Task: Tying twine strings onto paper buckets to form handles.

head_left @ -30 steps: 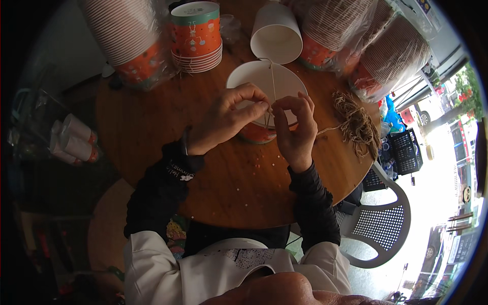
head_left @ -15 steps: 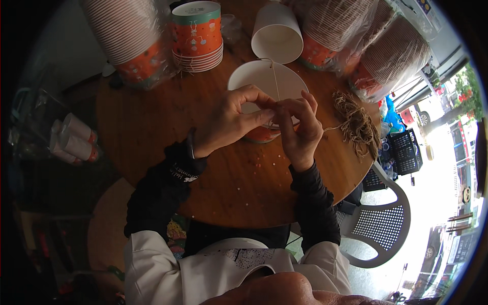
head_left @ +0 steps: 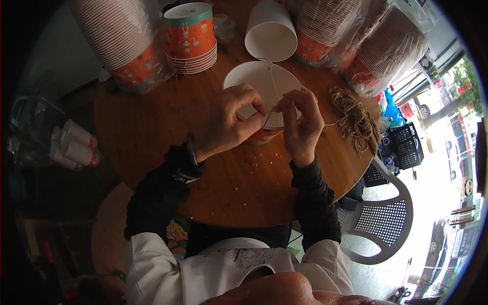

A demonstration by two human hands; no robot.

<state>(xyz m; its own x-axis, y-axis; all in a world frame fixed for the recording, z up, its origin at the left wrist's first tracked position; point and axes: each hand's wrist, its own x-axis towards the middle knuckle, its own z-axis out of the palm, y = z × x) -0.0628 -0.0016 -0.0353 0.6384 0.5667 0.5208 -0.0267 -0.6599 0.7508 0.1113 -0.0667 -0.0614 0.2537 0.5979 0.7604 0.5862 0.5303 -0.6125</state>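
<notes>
A white and orange paper cup (head_left: 258, 81) stands on the round wooden table (head_left: 168, 127) in front of me. A thin tan string (head_left: 272, 84) runs across its open top from the far rim to my fingers. My left hand (head_left: 231, 124) and my right hand (head_left: 302, 122) meet at the cup's near rim. Both pinch the string there between thumb and fingertips. Another strand leads from my right hand to a bundle of tan strings (head_left: 353, 118) lying on the table to the right.
Stacks of orange patterned paper cups (head_left: 190, 38) and wrapped cup sleeves (head_left: 122, 43) crowd the table's far side, with a single white cup (head_left: 271, 33) on its side. More wrapped stacks (head_left: 381, 51) stand at the right. A white plastic chair (head_left: 386, 218) is beside the table.
My hands have drawn closer together at the cup's near rim, and the fingers have shifted along the string. The cup has stayed in place.
</notes>
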